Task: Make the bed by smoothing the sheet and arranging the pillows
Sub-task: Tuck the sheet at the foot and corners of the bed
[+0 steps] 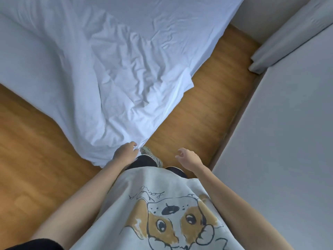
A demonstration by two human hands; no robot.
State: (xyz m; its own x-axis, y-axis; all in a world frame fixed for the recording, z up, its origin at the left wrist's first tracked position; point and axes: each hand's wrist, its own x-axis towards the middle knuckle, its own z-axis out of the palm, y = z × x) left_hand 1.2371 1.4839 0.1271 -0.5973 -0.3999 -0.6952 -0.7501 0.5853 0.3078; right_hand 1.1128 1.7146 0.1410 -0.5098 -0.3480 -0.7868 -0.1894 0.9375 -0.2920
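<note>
While the person stands at the corner of the bed, looking down past a printed shirt (162, 204), the two hands sit at the near centre of the view. The left hand (125, 154) rests at the sheet's lowest corner, fingers curled into the cloth so that it seems to pinch the hem; how firm the hold is cannot be told, since the fingertips are buried in folds. The right hand (187, 157) hangs free just beside it at about three o'clock, fingers loosely curled and holding nothing. A shoe (151, 156) shows between them on the wooden floor (207, 105).

From the left hand the sheet (126, 78) runs away toward eleven and twelve o'clock, its long axis climbing from the held corner up onto the mattress. It is heavily creased through the middle, with the ridges fanning out from the corner. One edge falls to the floor toward one o'clock, a loose flap jutting out there.

The left hand is plainly the nearer one; by my judgement the right must cross toward eleven o'clock to take the hem. No pillow can be told apart in view. A curtain (292, 37) hangs at two o'clock.
</note>
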